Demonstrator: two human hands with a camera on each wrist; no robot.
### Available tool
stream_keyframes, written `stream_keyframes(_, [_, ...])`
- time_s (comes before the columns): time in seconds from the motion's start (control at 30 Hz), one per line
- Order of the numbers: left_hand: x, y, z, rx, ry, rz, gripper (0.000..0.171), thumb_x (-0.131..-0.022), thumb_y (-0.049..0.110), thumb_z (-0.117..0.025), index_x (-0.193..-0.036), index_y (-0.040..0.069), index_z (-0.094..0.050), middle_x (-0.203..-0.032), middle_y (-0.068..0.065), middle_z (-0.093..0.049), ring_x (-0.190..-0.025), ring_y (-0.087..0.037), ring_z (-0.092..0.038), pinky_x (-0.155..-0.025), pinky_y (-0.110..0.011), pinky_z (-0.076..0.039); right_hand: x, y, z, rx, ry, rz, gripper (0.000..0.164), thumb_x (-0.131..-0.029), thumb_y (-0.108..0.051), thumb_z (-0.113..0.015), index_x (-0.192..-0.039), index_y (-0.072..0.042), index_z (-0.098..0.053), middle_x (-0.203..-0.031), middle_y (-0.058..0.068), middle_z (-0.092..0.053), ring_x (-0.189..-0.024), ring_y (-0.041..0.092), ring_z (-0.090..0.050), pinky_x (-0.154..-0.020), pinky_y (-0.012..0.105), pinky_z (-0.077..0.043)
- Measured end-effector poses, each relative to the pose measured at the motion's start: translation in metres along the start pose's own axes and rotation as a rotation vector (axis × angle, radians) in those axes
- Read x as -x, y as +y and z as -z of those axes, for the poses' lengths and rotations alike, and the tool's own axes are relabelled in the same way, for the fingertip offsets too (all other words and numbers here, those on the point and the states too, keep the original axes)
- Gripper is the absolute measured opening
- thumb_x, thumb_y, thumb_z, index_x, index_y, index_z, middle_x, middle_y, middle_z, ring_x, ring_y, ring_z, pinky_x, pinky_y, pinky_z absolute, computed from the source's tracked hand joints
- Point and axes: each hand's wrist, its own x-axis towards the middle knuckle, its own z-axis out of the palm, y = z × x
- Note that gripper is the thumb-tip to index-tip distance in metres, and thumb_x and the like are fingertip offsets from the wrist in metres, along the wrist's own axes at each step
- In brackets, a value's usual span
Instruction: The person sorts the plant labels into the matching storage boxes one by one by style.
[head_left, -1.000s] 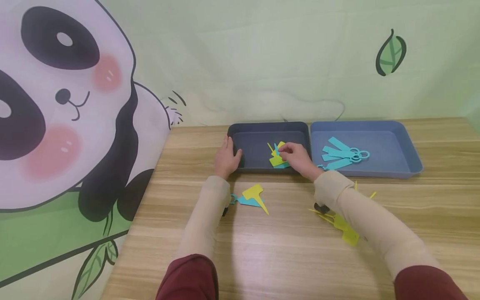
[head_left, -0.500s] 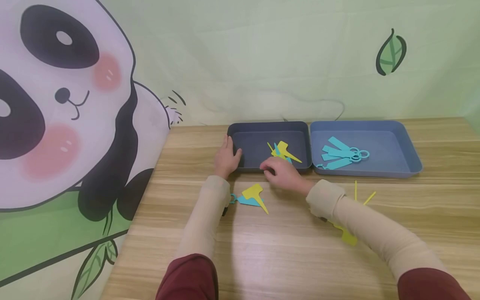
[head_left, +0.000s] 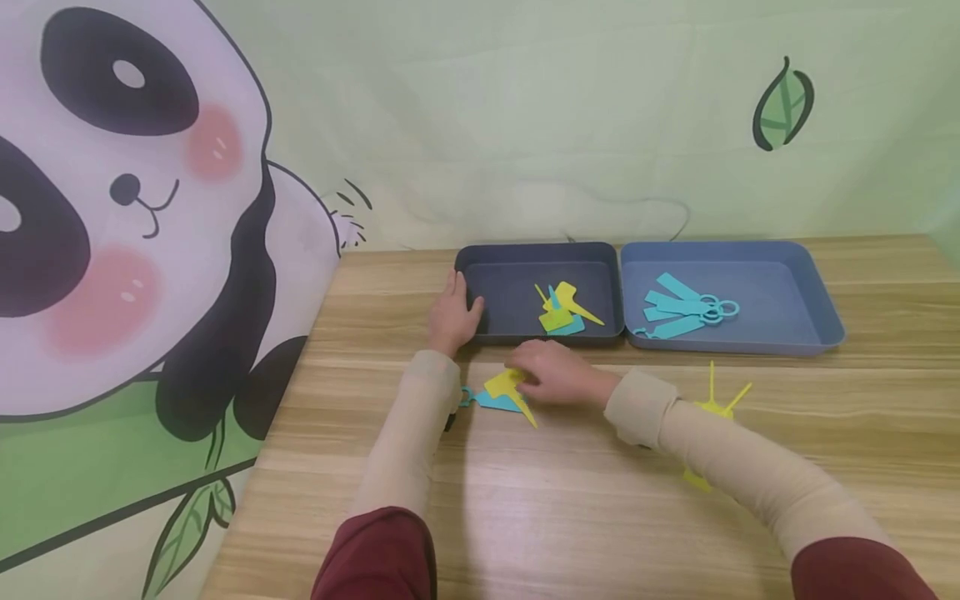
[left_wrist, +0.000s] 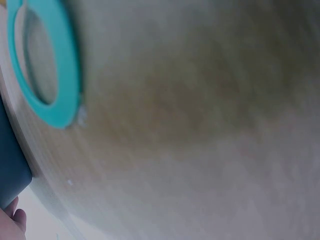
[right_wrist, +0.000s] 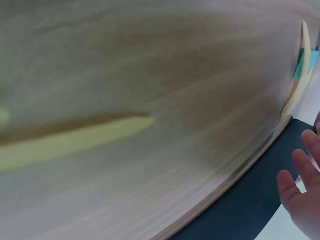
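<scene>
My left hand (head_left: 452, 317) holds the left wall of the dark tray (head_left: 480, 254), thumb over the rim and fingers outside. In front of the tray, my right hand (head_left: 555, 372) hovers with its fingertips right at a yellow T-shaped plant label (head_left: 504, 384). That label lies across a turquoise ring-ended tag (head_left: 498, 403) on the table. In the right wrist view, the fingers (right_wrist: 302, 162) are slightly spread. Inside the dark tray is a small pile of yellow plant labels (head_left: 567, 298) and turquoise tags (head_left: 570, 326).
To the right stands a blue tray (head_left: 780, 287) with several turquoise ring-ended tags (head_left: 678, 308). More yellow plant labels (head_left: 718, 408) lie on the wooden table (head_left: 570, 517), partly hidden under my right forearm. A panda-printed cloth (head_left: 465, 108) backs the table.
My right hand has drawn back from the pile in the dark tray, leaving a yellow plant label there, and moved toward the one on the table. The left hand stays put.
</scene>
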Motion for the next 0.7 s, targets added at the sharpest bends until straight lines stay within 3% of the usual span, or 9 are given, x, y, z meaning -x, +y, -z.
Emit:
stream_keyframes(0.3, [-0.0013, -0.0009, -0.0009, -0.010, -0.004, -0.002, 0.066, -0.092, 0.040, -0.034, -0.142, 0.004, -0.012, -0.149, -0.008, -0.008, -0.134, -0.024, -0.022, -0.109, -0.034, -0.022, 0.0050, -0.0048, -0.0060, 0.009, -0.194, -0.020, 0.066, -0.079, -0.041, -0.060, -0.133, -0.008, -0.040, -0.140, 0.010, -0.036, -0.131, 0.029, -0.028, -0.102, 0.051, -0.029])
stream_keyframes(0.7, [-0.0007, 0.0008, 0.0009, -0.008, -0.014, 0.002, 0.065, -0.092, 0.039, -0.035, -0.142, 0.004, -0.012, -0.149, -0.009, -0.007, -0.134, -0.024, -0.022, -0.109, -0.034, -0.022, 0.0082, -0.0034, -0.0087, 0.026, -0.267, -0.038, 0.068, -0.080, -0.046, -0.058, -0.135, -0.013, -0.038, -0.143, 0.007, -0.031, -0.134, 0.027, -0.022, -0.104, 0.052, -0.023])
